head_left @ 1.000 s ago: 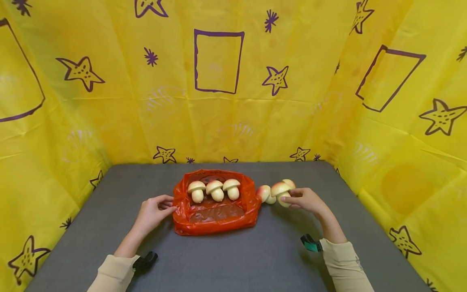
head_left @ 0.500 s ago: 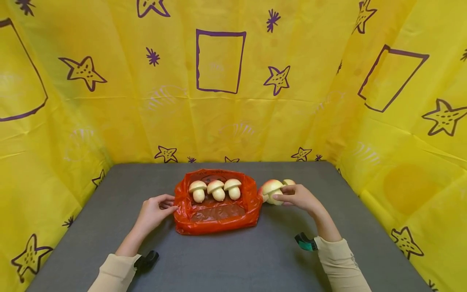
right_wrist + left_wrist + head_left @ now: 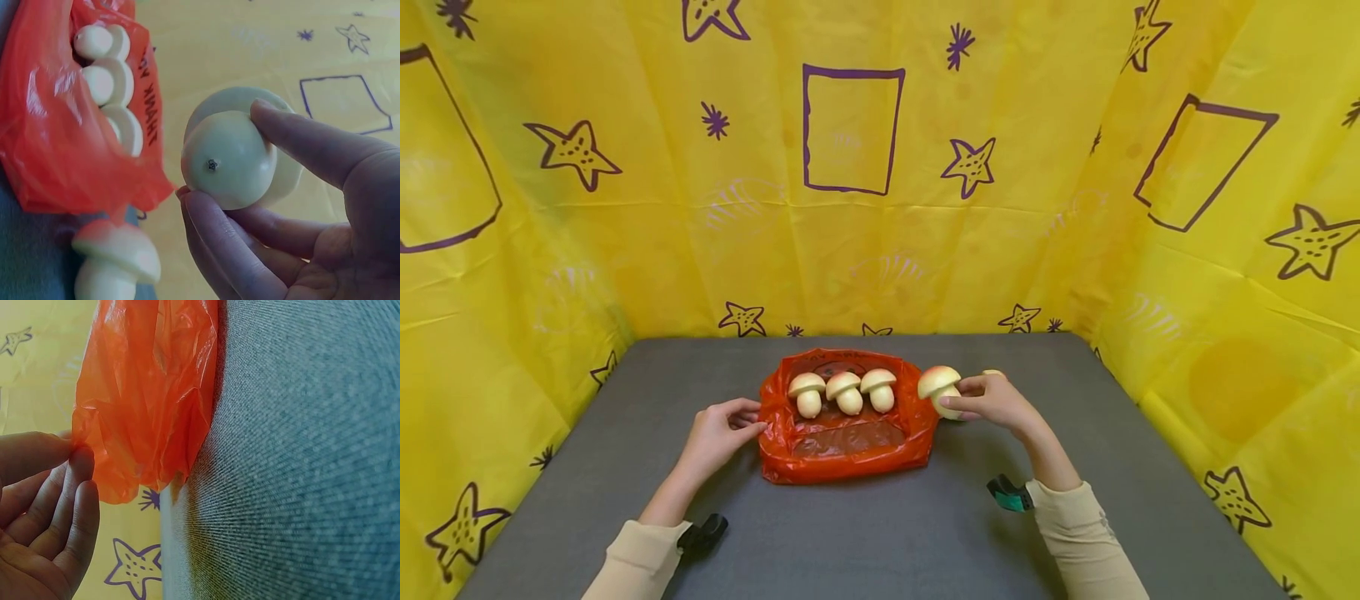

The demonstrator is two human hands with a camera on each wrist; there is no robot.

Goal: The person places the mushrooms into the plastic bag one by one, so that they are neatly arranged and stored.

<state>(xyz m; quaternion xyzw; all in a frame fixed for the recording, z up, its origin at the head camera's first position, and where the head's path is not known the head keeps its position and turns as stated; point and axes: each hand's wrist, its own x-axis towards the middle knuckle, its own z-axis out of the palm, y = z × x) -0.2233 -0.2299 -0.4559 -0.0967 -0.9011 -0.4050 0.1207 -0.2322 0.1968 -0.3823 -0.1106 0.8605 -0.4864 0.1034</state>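
My left hand (image 3: pixel 717 437) pinches the left edge of a red plastic bag (image 3: pixel 842 469) between thumb and fingertips. The bag lies with its mouth spread open, and three toy mushrooms (image 3: pixel 845 392) with cream stems sit in a row inside. My right hand (image 3: pixel 1000 407) grips another toy mushroom (image 3: pixel 938 385) by its stem, cap with a reddish tint, at the bag's right rim. In the right wrist view the stem's round end (image 3: pixel 228 159) faces the camera. Below it, a pink-capped mushroom (image 3: pixel 115 256) rests beside the bag, mostly hidden by my hand in the head view.
Behind my right hand, the cap of one more mushroom (image 3: pixel 992 372) peeks out on the grey table (image 3: pixel 850 542). Yellow cloth walls (image 3: pixel 880 250) with purple drawings enclose the table at the back and both sides.
My right hand has carried its mushroom leftward from above the loose mushrooms to the bag's right rim. The left hand stays in place on the bag.
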